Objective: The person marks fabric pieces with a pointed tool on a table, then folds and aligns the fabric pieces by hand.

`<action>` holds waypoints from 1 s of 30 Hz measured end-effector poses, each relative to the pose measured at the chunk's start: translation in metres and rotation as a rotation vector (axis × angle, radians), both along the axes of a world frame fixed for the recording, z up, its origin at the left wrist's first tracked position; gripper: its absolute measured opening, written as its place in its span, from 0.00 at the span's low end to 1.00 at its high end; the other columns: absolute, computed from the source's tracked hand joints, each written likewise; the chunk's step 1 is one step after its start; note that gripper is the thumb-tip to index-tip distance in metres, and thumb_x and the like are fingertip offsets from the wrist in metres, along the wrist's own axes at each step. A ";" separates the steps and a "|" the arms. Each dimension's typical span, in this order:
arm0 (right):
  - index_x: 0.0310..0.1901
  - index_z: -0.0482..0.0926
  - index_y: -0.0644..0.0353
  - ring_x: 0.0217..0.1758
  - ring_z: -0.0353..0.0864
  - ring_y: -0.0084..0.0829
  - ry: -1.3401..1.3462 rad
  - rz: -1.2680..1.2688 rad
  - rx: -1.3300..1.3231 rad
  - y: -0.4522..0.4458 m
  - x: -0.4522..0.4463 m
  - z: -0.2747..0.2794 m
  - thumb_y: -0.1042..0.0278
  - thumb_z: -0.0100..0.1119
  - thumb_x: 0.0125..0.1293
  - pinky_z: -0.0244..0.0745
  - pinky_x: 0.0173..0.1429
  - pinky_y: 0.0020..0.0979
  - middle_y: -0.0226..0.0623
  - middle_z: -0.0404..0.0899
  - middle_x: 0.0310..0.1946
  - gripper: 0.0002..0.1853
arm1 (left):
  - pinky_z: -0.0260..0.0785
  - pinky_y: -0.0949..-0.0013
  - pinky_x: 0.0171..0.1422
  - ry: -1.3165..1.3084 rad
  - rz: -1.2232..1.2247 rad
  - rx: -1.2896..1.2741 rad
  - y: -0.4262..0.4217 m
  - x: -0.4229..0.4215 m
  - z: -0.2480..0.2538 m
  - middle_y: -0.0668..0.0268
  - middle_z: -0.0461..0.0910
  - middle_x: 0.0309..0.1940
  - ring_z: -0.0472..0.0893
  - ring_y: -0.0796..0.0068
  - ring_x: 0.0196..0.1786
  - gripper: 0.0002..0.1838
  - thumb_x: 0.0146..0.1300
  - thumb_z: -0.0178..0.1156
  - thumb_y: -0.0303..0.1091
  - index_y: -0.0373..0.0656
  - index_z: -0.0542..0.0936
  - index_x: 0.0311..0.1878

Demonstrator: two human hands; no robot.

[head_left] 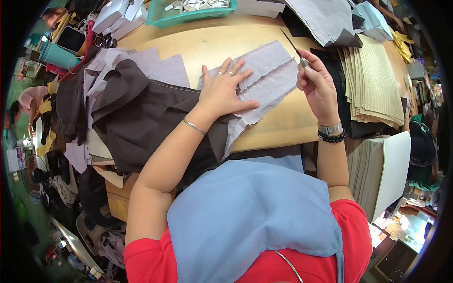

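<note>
My left hand (pixel 225 92) lies flat with its fingers spread, pressing on a pale grey-lilac cloth piece (pixel 271 87) that has a lengthwise seam or slit. Under my left wrist, dark brown fabric (pixel 146 108) joins or overlaps this piece; which of the two I cannot tell. My right hand (pixel 318 85) is raised at the cloth's right end, fingers closed around a thin dark pointed tool (pixel 290 42). The tool's tip points up and to the left, and its exact kind is not clear. A grey, rounded bit shows between thumb and fingers.
A teal basket (pixel 193 20) of small white pieces sits at the table's (pixel 207 42) back. Stacked cream textured sheets (pixel 375 80) and thick pale boards (pixel 387 170) stand at right. A teal cup (pixel 59 55) is at far left. Other people work at both sides.
</note>
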State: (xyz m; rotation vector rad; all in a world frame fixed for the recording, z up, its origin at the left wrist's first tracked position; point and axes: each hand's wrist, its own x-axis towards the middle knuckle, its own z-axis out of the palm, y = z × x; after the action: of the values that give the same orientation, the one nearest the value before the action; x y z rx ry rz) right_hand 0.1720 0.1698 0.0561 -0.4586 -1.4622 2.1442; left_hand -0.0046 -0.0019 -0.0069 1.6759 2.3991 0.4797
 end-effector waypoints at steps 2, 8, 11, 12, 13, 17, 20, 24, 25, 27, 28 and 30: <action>0.66 0.70 0.64 0.30 0.70 0.15 0.065 0.066 -0.039 0.000 0.003 -0.008 0.70 0.56 0.73 0.69 0.38 0.20 0.26 0.73 0.34 0.21 | 0.34 0.19 0.72 -0.002 0.003 0.001 0.000 0.000 0.000 0.70 0.60 0.77 0.53 0.58 0.80 0.50 0.41 0.68 0.73 0.62 0.72 0.70; 0.63 0.74 0.64 0.41 0.80 0.19 -0.140 0.051 0.247 -0.030 0.009 -0.003 0.73 0.60 0.71 0.77 0.48 0.22 0.35 0.81 0.45 0.20 | 0.34 0.18 0.72 -0.022 -0.001 -0.001 0.001 -0.001 0.000 0.69 0.59 0.78 0.54 0.56 0.80 0.51 0.40 0.68 0.74 0.63 0.73 0.70; 0.52 0.81 0.64 0.38 0.82 0.22 -0.151 0.012 0.583 -0.037 0.009 -0.003 0.73 0.62 0.69 0.77 0.45 0.24 0.34 0.84 0.39 0.12 | 0.34 0.17 0.72 -0.027 -0.004 -0.015 0.001 0.000 0.002 0.69 0.59 0.78 0.53 0.56 0.80 0.51 0.40 0.68 0.75 0.63 0.72 0.70; 0.50 0.82 0.64 0.36 0.82 0.23 -0.152 -0.022 0.831 -0.036 0.002 0.003 0.73 0.63 0.69 0.77 0.44 0.24 0.33 0.85 0.37 0.10 | 0.34 0.17 0.71 -0.029 -0.003 -0.020 0.001 0.000 0.002 0.69 0.59 0.78 0.53 0.56 0.80 0.52 0.40 0.68 0.75 0.63 0.72 0.70; 0.48 0.83 0.64 0.35 0.82 0.23 -0.153 -0.058 1.077 -0.036 -0.004 0.006 0.73 0.63 0.68 0.77 0.43 0.24 0.33 0.85 0.35 0.09 | 0.34 0.17 0.71 -0.021 -0.008 -0.019 0.001 0.000 0.002 0.69 0.59 0.78 0.52 0.56 0.81 0.52 0.40 0.68 0.75 0.62 0.72 0.70; 0.41 0.82 0.64 0.30 0.79 0.24 -0.171 0.053 0.908 -0.026 -0.030 0.009 0.70 0.64 0.68 0.74 0.37 0.27 0.35 0.83 0.30 0.06 | 0.33 0.16 0.70 -0.005 -0.030 -0.023 0.001 -0.001 0.002 0.68 0.58 0.78 0.51 0.54 0.81 0.53 0.40 0.68 0.76 0.60 0.71 0.71; 0.42 0.81 0.66 0.31 0.79 0.23 -0.209 0.164 1.060 -0.019 -0.049 0.010 0.68 0.64 0.68 0.74 0.37 0.27 0.36 0.82 0.29 0.09 | 0.35 0.16 0.70 0.011 -0.033 -0.006 0.001 -0.001 0.001 0.66 0.58 0.78 0.53 0.53 0.80 0.54 0.39 0.69 0.74 0.60 0.71 0.71; 0.42 0.81 0.64 0.29 0.79 0.29 -0.132 0.253 1.150 -0.018 -0.071 0.004 0.66 0.64 0.68 0.73 0.35 0.30 0.39 0.81 0.27 0.09 | 0.36 0.16 0.70 -0.022 -0.041 -0.002 0.002 -0.002 0.004 0.61 0.64 0.74 0.55 0.52 0.79 0.52 0.39 0.70 0.73 0.53 0.75 0.66; 0.41 0.81 0.64 0.28 0.79 0.31 -0.094 0.263 1.152 -0.018 -0.075 0.002 0.66 0.63 0.68 0.73 0.35 0.30 0.40 0.80 0.27 0.09 | 0.36 0.16 0.70 -0.028 -0.038 -0.030 0.002 -0.002 0.005 0.60 0.67 0.72 0.55 0.51 0.79 0.50 0.39 0.70 0.73 0.51 0.77 0.64; 0.39 0.80 0.64 0.28 0.79 0.34 -0.090 0.307 1.200 -0.017 -0.080 0.000 0.65 0.63 0.69 0.73 0.35 0.31 0.41 0.81 0.27 0.10 | 0.36 0.15 0.69 -0.043 -0.030 -0.087 0.003 -0.001 0.009 0.58 0.72 0.68 0.55 0.51 0.79 0.48 0.39 0.70 0.73 0.46 0.81 0.58; 0.39 0.80 0.64 0.28 0.79 0.35 -0.088 0.329 1.223 -0.016 -0.082 0.000 0.65 0.62 0.69 0.74 0.34 0.32 0.42 0.81 0.27 0.10 | 0.36 0.15 0.70 -0.052 -0.030 -0.100 0.003 -0.002 0.011 0.57 0.74 0.66 0.55 0.51 0.79 0.47 0.39 0.70 0.73 0.45 0.82 0.55; 0.39 0.80 0.64 0.28 0.80 0.36 -0.081 0.356 1.239 -0.016 -0.085 0.001 0.65 0.62 0.69 0.74 0.34 0.33 0.42 0.81 0.27 0.10 | 0.35 0.15 0.70 -0.071 -0.029 -0.128 0.004 -0.003 0.012 0.55 0.77 0.62 0.55 0.51 0.79 0.45 0.39 0.70 0.73 0.42 0.84 0.50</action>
State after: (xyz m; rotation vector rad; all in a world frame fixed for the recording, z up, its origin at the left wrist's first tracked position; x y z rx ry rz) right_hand 0.0872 0.1533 0.0569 0.1989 -2.6519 1.0193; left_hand -0.0074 0.0020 0.0050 1.6097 2.2998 0.3671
